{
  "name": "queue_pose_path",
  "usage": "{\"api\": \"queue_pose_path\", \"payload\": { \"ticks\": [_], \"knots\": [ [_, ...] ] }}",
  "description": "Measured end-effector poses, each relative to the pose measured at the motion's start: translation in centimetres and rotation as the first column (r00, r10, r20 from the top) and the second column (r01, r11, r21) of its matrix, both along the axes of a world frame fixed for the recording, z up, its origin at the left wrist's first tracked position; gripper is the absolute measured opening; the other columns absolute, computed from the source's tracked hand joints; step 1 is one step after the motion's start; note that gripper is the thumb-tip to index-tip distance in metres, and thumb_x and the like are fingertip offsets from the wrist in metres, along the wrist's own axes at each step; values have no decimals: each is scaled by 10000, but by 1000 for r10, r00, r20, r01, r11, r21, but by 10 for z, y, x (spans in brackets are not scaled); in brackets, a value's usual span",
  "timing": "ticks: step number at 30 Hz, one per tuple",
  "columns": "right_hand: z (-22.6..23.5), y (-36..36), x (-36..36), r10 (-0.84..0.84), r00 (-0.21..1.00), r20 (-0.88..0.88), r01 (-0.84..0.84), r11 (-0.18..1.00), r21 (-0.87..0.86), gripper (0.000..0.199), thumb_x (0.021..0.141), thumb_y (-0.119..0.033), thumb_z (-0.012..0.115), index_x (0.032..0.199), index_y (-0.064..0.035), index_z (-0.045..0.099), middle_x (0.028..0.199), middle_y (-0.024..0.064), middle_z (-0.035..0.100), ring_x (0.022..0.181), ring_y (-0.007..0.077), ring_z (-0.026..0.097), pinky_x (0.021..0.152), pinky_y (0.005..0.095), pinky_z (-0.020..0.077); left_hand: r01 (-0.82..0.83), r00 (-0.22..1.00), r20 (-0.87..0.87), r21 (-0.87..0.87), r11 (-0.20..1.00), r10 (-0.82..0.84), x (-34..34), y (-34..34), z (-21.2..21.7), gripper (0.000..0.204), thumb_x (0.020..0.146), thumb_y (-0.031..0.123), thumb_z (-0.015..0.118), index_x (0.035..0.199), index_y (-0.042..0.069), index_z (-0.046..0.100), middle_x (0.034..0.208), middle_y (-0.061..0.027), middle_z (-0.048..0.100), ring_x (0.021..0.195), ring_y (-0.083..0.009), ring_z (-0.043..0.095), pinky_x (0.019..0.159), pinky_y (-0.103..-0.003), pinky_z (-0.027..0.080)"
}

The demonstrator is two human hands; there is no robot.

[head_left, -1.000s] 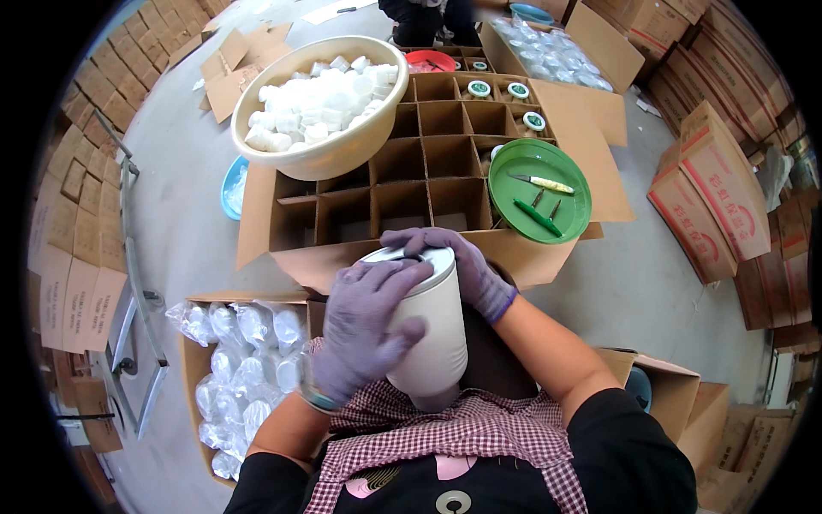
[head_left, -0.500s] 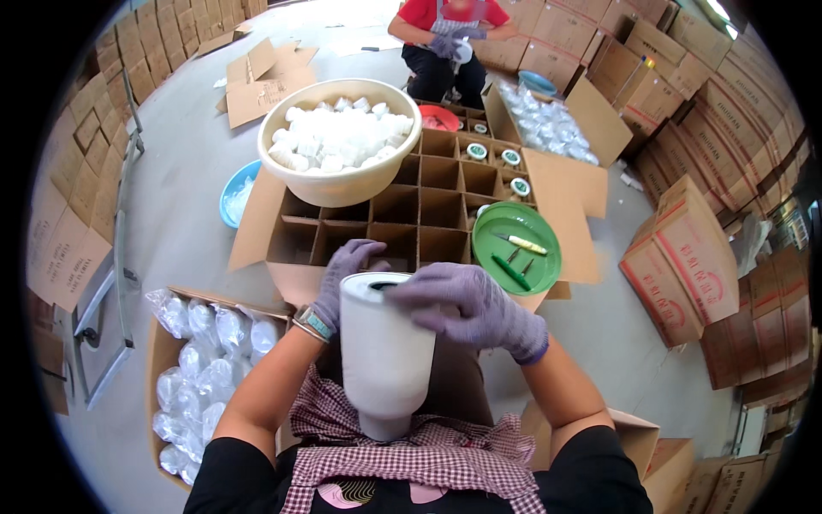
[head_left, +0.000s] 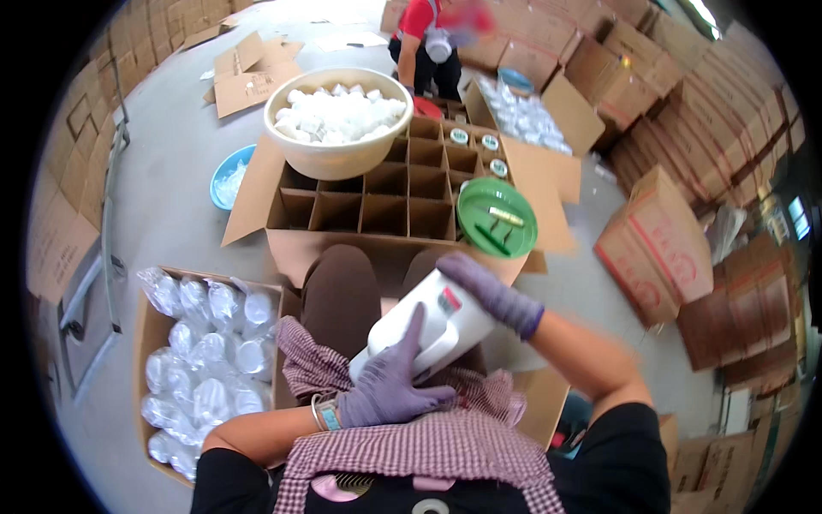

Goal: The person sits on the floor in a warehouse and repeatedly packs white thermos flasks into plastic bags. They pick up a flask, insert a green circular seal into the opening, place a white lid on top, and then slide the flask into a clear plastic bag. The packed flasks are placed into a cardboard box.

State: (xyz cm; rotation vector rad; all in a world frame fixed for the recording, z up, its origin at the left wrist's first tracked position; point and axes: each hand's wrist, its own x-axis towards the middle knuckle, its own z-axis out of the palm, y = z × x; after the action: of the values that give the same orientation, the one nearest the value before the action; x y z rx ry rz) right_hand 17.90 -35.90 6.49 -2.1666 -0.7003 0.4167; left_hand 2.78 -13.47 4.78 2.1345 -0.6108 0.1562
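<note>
Tilted above my lap is a white thermos jug (head_left: 438, 310) with a side handle and a small red and green label. My left hand (head_left: 387, 383), in a purple glove, holds its side by the handle, one finger stretched along the body. At the upper right end my right hand (head_left: 495, 294), gloved alike, is closed over the jug's end, which it mostly hides. Beyond my knees stands a cardboard carton (head_left: 396, 216) with dividers. A green basin (head_left: 524, 224) on it holds a yellow-handled knife, a green pen-like tool and other small tools.
A cream tub (head_left: 282, 141) of white caps rests on the carton. On the left sits a box of plastic-wrapped cylinders (head_left: 211, 351), with a blue basin (head_left: 218, 193) farther off. A person in red (head_left: 419, 26) works beyond. Stacked cartons (head_left: 655, 248) line the right side.
The jug has gone from upright to tilted, its upper end to the right, with handle and label now showing. My left hand came down to its near side; the right hand closed on its end.
</note>
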Motion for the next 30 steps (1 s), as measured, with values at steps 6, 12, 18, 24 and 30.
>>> {"api": "queue_pose_path", "payload": {
  "ticks": [6,12,18,24,30],
  "knots": [
    [104,40,-60,503,704,502,-484,857,-180,898,816,-620,732,1428,-11,485,1451,258,469,1352,371,486,1111,438,410,240,672,-501,-550,800,-545,68,78,15,792,728,162,899,1426,0,560,1214,-77,706,1089,-100,617,969,-287,509],
    [-31,-5,-19,-135,981,-139,170,942,288,748,876,-614,695,1293,-3,584,1372,230,534,1265,358,538,1075,441,429,-128,990,54,-70,989,131,-11,-6,5,936,741,344,885,1489,-20,456,1277,-260,647,1186,-352,654,1037,-374,500],
    [80,44,-54,511,571,642,-603,792,-94,1004,745,-798,673,1410,-67,499,1510,269,402,1407,474,373,1169,573,296,142,600,-474,-730,669,-645,52,95,6,787,726,113,879,1425,-24,546,1273,-91,672,1147,-128,614,1013,-313,508],
    [-20,-2,-51,-233,550,-802,529,841,119,609,1085,-510,383,1401,4,463,1447,170,505,1232,278,584,1046,334,468,-87,984,-172,-213,973,50,-16,15,26,831,752,335,843,1471,81,511,1204,-267,664,1108,-417,665,956,-408,536],
    [75,34,-65,498,639,586,-575,815,-65,958,765,-745,662,1403,-49,497,1482,266,409,1375,469,403,1157,528,308,120,648,-499,-679,724,-576,38,86,10,864,684,110,906,1461,24,536,1256,-71,694,1117,-104,617,1019,-289,488]
  ]
}}
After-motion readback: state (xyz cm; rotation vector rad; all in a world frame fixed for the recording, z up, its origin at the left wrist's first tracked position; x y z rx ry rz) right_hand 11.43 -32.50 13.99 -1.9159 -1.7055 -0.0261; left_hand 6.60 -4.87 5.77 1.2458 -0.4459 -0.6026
